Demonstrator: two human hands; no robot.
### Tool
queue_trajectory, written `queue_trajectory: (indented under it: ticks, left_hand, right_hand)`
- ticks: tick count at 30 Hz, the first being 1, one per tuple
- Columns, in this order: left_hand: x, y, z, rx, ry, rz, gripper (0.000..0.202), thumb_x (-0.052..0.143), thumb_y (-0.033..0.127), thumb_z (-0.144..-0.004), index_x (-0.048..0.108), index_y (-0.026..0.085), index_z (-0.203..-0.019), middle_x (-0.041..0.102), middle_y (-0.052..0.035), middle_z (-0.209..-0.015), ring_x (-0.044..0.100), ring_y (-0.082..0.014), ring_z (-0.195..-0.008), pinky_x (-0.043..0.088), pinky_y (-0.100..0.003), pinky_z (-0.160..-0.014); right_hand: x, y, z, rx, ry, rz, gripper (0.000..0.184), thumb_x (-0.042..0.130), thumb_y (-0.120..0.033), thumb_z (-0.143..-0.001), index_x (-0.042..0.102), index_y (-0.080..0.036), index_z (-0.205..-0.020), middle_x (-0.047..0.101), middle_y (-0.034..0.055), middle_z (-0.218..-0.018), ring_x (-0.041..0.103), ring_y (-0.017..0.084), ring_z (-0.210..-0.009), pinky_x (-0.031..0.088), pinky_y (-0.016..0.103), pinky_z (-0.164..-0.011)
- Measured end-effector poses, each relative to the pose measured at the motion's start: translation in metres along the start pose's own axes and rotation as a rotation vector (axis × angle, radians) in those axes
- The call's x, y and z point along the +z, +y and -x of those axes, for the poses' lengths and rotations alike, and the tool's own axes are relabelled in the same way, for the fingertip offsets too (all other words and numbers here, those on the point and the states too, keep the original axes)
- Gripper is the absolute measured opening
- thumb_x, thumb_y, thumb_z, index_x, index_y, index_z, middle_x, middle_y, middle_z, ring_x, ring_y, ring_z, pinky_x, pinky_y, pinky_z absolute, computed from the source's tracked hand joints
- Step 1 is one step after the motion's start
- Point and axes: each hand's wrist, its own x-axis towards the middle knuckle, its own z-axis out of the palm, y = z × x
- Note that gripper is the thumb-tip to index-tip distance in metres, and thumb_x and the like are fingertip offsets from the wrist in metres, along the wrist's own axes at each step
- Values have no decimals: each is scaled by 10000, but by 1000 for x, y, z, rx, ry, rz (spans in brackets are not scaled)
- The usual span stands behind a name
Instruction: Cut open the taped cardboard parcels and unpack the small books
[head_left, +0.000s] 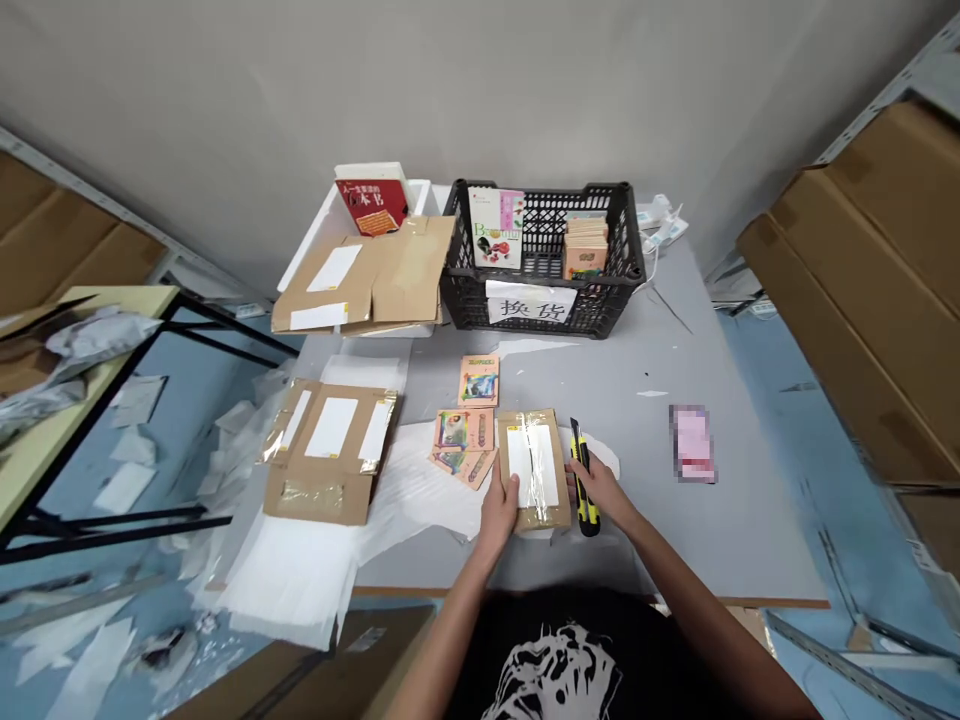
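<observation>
Our left hand point(501, 508) grasps the taped cardboard parcel point(534, 470) by its edge, and our right hand point(600, 490) (fingers clenched) holds a yellow box cutter point(589, 518).

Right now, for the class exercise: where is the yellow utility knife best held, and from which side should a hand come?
Take the yellow utility knife around its yellow-and-black handle, coming from the near side, as the right hand is placed now. Its long, narrow body suits a wrapped grip, and its slim tip end points away from the person, so a hand there probably stays behind the cutting end.
</observation>
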Motion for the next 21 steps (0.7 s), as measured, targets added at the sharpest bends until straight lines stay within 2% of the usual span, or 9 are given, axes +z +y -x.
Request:
queue_trajectory:
  ticks: [4,6,8,11,15,17,21]
  left_hand:
    - [16,-12,12,-49,38,79,660,421,484,-879,268,177,-1443,469,-127,-1403,486,-246,-1257,391,-395,-1029]
    - [23,-12,12,-31,79,128,638,409,470,-890,267,184,-1442,422,-112,-1442,433,-224,-1303,354,-376,-1067]
    - [27,-9,11,-25,101,171,637,395,471,-896,249,187,-1448,368,-98,-1478,372,-204,-1345,316,-354,-1097]
    - [31,-6,11,-25,102,208,656,368,488,-903,221,170,-1457,310,-97,-1507,307,-193,-1380,274,-337,-1123]
    - [35,-7,12,-5,113,234,645,352,492,-911,225,173,-1458,303,-99,-1510,291,-196,-1386,253,-343,-1136]
    - [36,-9,12,12,121,247,636,345,489,-917,219,182,-1459,302,-98,-1510,284,-197,-1389,248,-355,-1140]
    - [38,-10,11,33,129,258,630,331,486,-925,208,178,-1460,278,-109,-1519,276,-204,-1391,237,-370,-1146]
  right_hand:
    - [-9,-2,3,122,-67,-116,238,429,-457,-834,393,-235,-912,535,-76,-565,495,121,-373,421,242,-377]
    - [-7,-11,6,101,-88,-160,262,447,-440,-819,355,-239,-960,498,-101,-573,454,106,-370,409,234,-380]
    - [0,-23,12,49,-171,-152,272,466,-369,-804,356,-230,-1010,541,-72,-667,486,102,-430,441,240,-436]
    - [17,-42,22,-16,-252,48,299,389,-291,-853,392,-206,-1140,609,13,-833,543,116,-506,467,259,-512]
    - [34,-58,30,-125,-125,448,391,289,-245,-926,348,-185,-1308,657,103,-965,643,201,-769,457,289,-653]
    - [39,-64,30,-107,-109,605,393,281,-244,-942,344,-159,-1320,664,134,-994,650,237,-846,437,298,-671]
    - [47,-74,24,7,-108,762,332,257,-241,-960,398,-118,-1234,671,155,-960,658,252,-809,401,292,-615]
